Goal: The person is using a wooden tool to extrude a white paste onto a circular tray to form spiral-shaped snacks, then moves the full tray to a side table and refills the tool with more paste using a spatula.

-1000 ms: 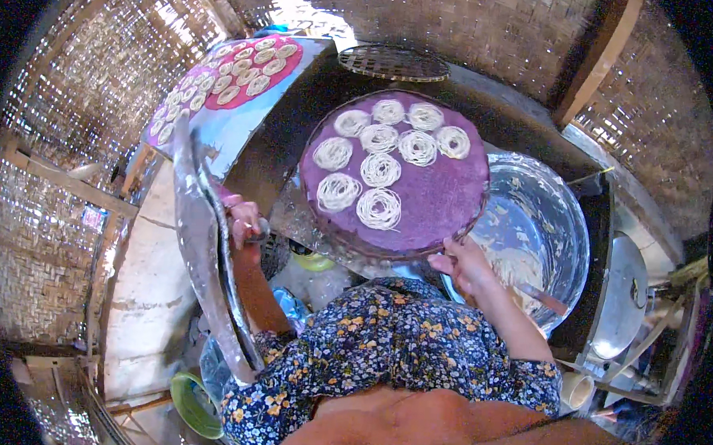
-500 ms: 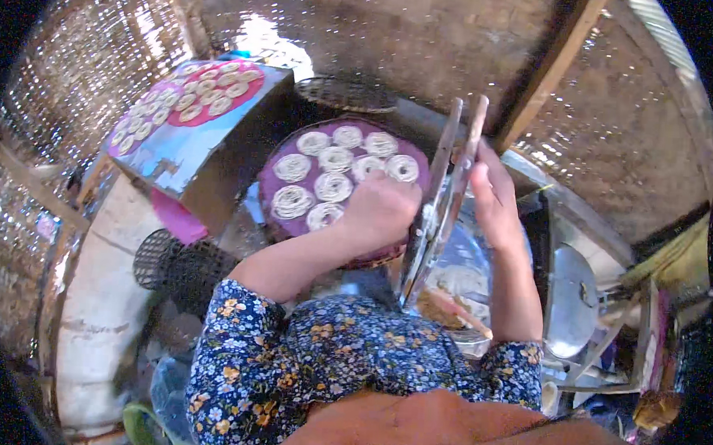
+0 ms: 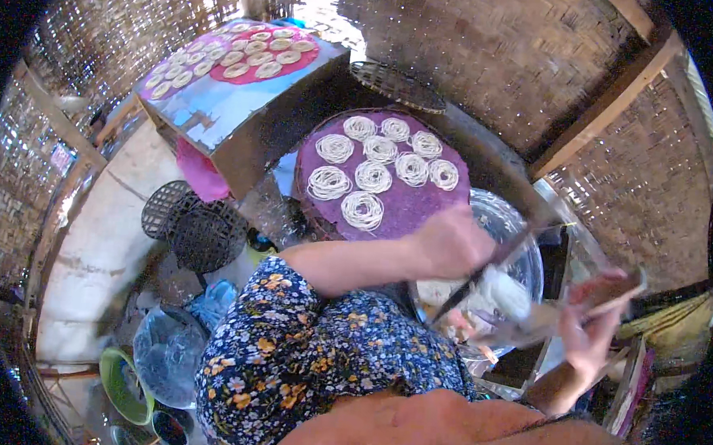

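Observation:
My left hand [image 3: 455, 241] is closed round one bar of a two-handled wooden press [image 3: 516, 247]. My right hand [image 3: 584, 332] grips its other bar, which is smeared by motion; the two bars stand wide apart. Beneath them is a clear round basin [image 3: 540, 266] holding a whitish lump [image 3: 506, 293] and other contents I cannot make out. Beyond my left forearm lies a round tray with a purple cloth [image 3: 425, 206], bearing several coils of thin pale strands [image 3: 362, 211]. My left hand is just over the tray's near right edge.
At the far left a large box [image 3: 252, 150] carries more pale coils on pink and purple cloths. Dark woven baskets [image 3: 205, 232] lie on the floor at left, near a clear plastic bag [image 3: 167, 357] and a green tub [image 3: 122, 387]. A woven wall [image 3: 467, 52] bounds the far side.
The press's bars, close together and upright before, have swung apart. My right hand has moved right and down, my left hand right and away from the coils. The view has shifted.

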Demonstrator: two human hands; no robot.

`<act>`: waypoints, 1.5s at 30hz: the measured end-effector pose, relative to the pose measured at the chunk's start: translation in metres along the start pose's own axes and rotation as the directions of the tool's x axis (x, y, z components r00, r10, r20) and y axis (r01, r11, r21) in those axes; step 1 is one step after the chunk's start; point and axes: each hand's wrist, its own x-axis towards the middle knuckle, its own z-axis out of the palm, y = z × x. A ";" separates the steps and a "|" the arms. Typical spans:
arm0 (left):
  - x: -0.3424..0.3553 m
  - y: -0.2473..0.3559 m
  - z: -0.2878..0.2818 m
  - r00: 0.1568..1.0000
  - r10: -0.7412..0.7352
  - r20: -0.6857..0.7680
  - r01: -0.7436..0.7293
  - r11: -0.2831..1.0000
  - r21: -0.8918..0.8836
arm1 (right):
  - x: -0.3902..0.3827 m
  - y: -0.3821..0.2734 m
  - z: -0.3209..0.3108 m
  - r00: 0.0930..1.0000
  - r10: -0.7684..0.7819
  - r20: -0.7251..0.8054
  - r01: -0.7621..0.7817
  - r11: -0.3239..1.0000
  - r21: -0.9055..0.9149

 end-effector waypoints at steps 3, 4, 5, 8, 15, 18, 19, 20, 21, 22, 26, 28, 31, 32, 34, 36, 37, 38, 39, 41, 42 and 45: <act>0.002 -0.032 0.000 0.988 -0.154 0.031 0.155 0.986 -0.067 | -0.023 0.014 -0.060 0.909 0.132 -0.396 -0.142 0.990 0.006; -0.005 -0.040 0.006 0.992 -0.121 0.027 0.123 0.985 -0.117 | -0.031 0.026 -0.073 0.860 0.173 -0.479 -0.158 0.985 0.072; -0.012 -0.044 0.011 0.996 -0.091 0.025 0.094 0.981 -0.172 | -0.037 0.040 -0.083 0.803 0.224 -0.553 -0.177 0.975 0.138; 0.001 -0.031 0.029 0.998 0.021 0.066 0.010 0.898 -0.440 | -0.042 0.050 -0.071 0.595 -0.325 -0.735 0.147 0.943 -0.299; 0.016 -0.016 0.033 0.894 -0.346 0.286 0.263 -0.112 -0.958 | -0.029 0.044 0.065 0.605 0.510 -0.612 0.225 0.627 0.746; 0.017 -0.027 0.016 0.893 -0.438 0.100 -0.001 -0.223 -0.975 | -0.035 0.083 0.093 0.890 0.393 -0.230 -0.098 0.659 0.746; 0.016 -0.032 0.012 0.885 -0.465 0.031 -0.084 -0.223 -0.971 | -0.051 0.113 0.096 0.891 0.442 -0.109 -0.354 0.823 0.444; 0.015 -0.036 -0.003 0.874 -0.485 -0.041 -0.150 -0.188 -0.971 | -0.057 0.130 0.097 0.964 0.254 -0.076 -0.260 0.962 -0.083; 0.012 -0.036 -0.016 0.862 -0.499 -0.086 -0.189 -0.160 -0.969 | -0.067 0.144 0.097 0.991 0.115 0.068 -0.056 0.818 -0.573; 0.010 -0.038 -0.014 0.861 -0.497 -0.107 -0.218 -0.171 -0.961 | -0.087 0.165 0.092 0.987 0.155 0.034 -0.103 0.793 -0.601; -0.005 -0.051 -0.033 0.882 -0.471 0.007 -0.086 -0.176 -0.981 | -0.117 0.175 0.076 0.528 0.824 0.206 -0.256 0.385 -0.887; -0.012 -0.055 -0.058 0.830 -0.557 -0.031 -0.109 -0.107 -0.988 | -0.107 0.149 0.069 0.591 0.762 0.265 -0.177 0.443 -0.879; -0.028 -0.062 -0.072 0.790 -0.600 -0.125 -0.105 0.068 -0.992 | -0.099 0.138 0.049 0.590 0.743 0.317 -0.132 0.475 -0.870; -0.031 -0.061 -0.077 0.800 -0.590 -0.108 -0.107 0.038 -0.994 | -0.090 0.124 0.042 0.553 0.774 0.309 -0.106 0.433 -0.895; -0.038 -0.061 -0.083 0.808 -0.584 -0.081 -0.102 -0.002 -0.995 | -0.088 0.129 0.041 0.553 0.783 0.286 -0.080 0.392 -0.917; -0.043 -0.061 -0.088 0.801 -0.597 -0.039 -0.081 -0.044 -0.996 | -0.087 0.137 0.045 0.585 0.760 0.281 -0.007 0.352 -0.936; -0.045 -0.062 -0.088 0.802 -0.597 -0.034 -0.077 -0.048 -0.996 | -0.094 0.152 0.052 0.582 0.763 0.281 -0.010 0.352 -0.936; -0.045 -0.062 -0.090 0.794 -0.608 -0.018 -0.047 -0.032 -0.998 | -0.105 0.171 0.061 0.639 0.707 0.304 -0.007 0.401 -0.916; -0.046 -0.062 -0.090 0.783 -0.622 -0.005 -0.016 -0.012 -1.000 | -0.115 0.188 0.070 0.693 0.642 0.328 0.005 0.450 -0.893; -0.047 -0.062 -0.090 0.792 -0.610 -0.005 -0.026 -0.026 -0.999 | -0.116 0.197 0.083 0.697 0.595 0.400 0.078 0.491 -0.868; -0.046 -0.061 -0.091 0.803 -0.596 -0.001 -0.034 -0.044 -0.998 | -0.119 0.198 0.085 0.679 0.610 0.409 0.055 0.513 -0.856; -0.045 -0.053 -0.107 0.772 -0.633 -0.061 0.047 0.153 -0.987 | -0.110 0.178 0.083 0.616 0.648 0.449 0.017 0.558 -0.829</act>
